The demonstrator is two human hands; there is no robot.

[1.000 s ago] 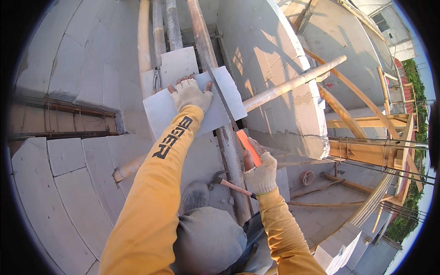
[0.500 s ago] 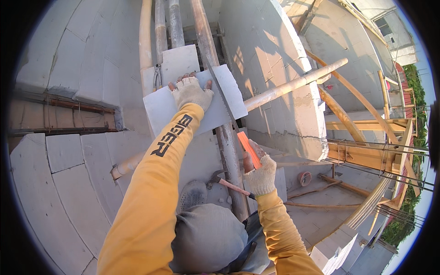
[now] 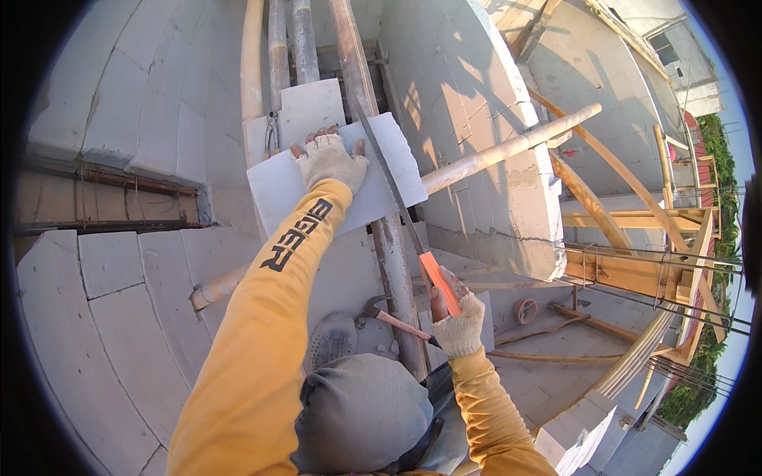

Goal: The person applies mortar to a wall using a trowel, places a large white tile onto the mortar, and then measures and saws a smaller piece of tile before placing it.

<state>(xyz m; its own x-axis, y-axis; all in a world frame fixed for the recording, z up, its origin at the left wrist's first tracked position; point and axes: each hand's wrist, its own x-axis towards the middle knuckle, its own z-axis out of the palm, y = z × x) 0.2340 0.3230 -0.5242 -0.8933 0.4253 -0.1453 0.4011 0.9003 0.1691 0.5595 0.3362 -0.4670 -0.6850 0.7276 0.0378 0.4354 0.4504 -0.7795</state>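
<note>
A pale, flat building block (image 3: 389, 163) lies tilted across bamboo poles and pipes. My left hand (image 3: 331, 161), in a fingertipless knit glove, presses on top of it with fingers spread. My right hand (image 3: 458, 316), gloved likewise, is closed around the orange handle of a hand saw (image 3: 438, 279). The long dark blade runs away from me across the block's right part. Whether its teeth sit in a cut, I cannot tell. Behind my left hand is a smaller white block piece (image 3: 312, 105), with metal pincers (image 3: 271, 133) on its left.
A hammer (image 3: 401, 324) lies below the block, near my shoe (image 3: 332, 339). One bamboo pole (image 3: 512, 148) juts out to the right toward a grey block wall (image 3: 468, 119). Timber formwork (image 3: 627, 262) with steel bars stands at the right, and a small round bucket (image 3: 525, 310) lies lower down.
My right hand has drawn the saw back toward me and slightly to the right. The left hand and the block stay practically where they were.
</note>
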